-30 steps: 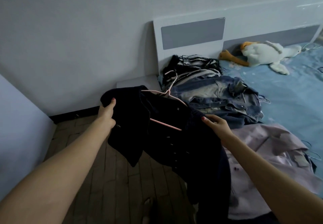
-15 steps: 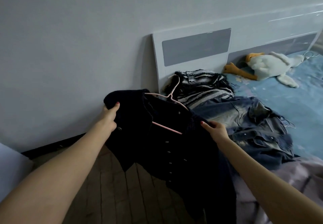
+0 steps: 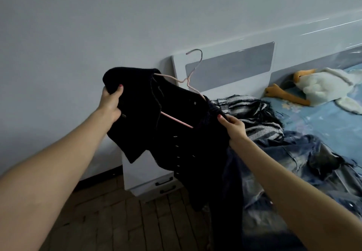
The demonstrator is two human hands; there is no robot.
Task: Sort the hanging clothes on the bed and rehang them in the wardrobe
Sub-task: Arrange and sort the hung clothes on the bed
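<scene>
Now both hands grip the dark buttoned knit cardigan (image 3: 172, 133), held up beside the bed (image 3: 313, 117) on its pink wire hanger (image 3: 188, 78): left hand (image 3: 110, 102) clutching one shoulder, right hand (image 3: 232, 125) pinching the other. Sorting step; next, I'd say, square it and carry it to the wardrobe.

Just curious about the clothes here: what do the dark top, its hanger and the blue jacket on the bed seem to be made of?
Dark top: seemingly soft knit, matte and fuzzy-edged, with small shiny buttons.
Hanger: thin bent rod, probably pink-coated wire.
Blue jacket: likely denim, with faded, washed patches and stitched seams.
</scene>
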